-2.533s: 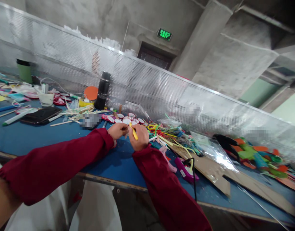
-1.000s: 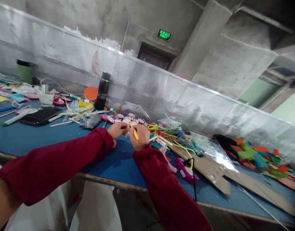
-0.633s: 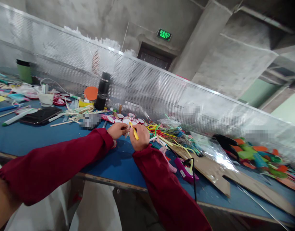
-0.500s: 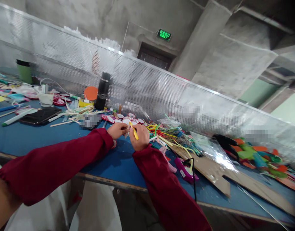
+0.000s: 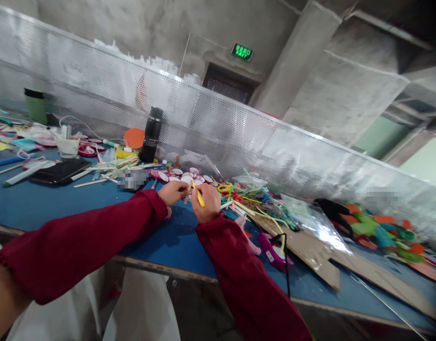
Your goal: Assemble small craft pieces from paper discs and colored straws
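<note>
My left hand (image 5: 174,192) is closed in a pinch on a small pale stick (image 5: 186,200), most of which the fingers hide. Close beside it, my right hand (image 5: 208,202) wraps round a slim yellow tool (image 5: 200,198); it looks like a pen or a small knife, but its kind is not clear. The tool's upper end meets the pale stick between the two hands. Both hands are just above the blue table (image 5: 182,246). White round pieces with red rims (image 5: 177,172) lie in a heap right behind the fingers.
Left of my hands are a black bottle (image 5: 152,135), loose wooden sticks (image 5: 123,166), a phone (image 5: 59,171) and a white cup (image 5: 68,147). Tangled cords (image 5: 264,201), a purple device (image 5: 275,251) and cardboard (image 5: 310,255) lie to the right. A perforated metal panel (image 5: 211,123) borders the back.
Almost nothing differs. The yellow tool has tilted very slightly in my right hand, while both hands stay in the same place.
</note>
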Demonstrator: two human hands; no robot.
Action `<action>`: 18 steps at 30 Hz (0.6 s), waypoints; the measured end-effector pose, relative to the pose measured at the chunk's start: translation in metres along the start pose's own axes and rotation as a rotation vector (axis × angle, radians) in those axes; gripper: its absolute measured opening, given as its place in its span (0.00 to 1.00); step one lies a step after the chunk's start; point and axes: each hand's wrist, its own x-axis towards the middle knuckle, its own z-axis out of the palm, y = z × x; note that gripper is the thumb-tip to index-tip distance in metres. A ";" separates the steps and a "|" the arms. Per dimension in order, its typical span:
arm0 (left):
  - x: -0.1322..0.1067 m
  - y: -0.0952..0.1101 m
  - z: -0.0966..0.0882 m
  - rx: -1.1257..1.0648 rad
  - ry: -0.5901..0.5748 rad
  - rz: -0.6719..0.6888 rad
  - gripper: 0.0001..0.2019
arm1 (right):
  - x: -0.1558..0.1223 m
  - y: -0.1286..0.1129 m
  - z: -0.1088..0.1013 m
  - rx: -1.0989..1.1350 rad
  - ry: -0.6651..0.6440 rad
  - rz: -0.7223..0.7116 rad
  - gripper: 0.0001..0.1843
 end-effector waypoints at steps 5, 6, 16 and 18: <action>0.000 -0.002 0.001 -0.005 0.001 0.004 0.11 | 0.001 -0.001 -0.001 0.014 0.006 0.003 0.04; 0.000 -0.003 0.002 -0.005 -0.003 0.004 0.11 | 0.001 -0.001 -0.001 0.014 0.004 0.003 0.04; 0.000 0.001 0.001 -0.028 0.006 0.009 0.11 | 0.001 -0.002 -0.002 0.011 -0.013 0.005 0.04; -0.001 0.001 0.001 -0.026 0.013 0.010 0.10 | 0.001 -0.002 -0.002 0.017 -0.016 0.003 0.05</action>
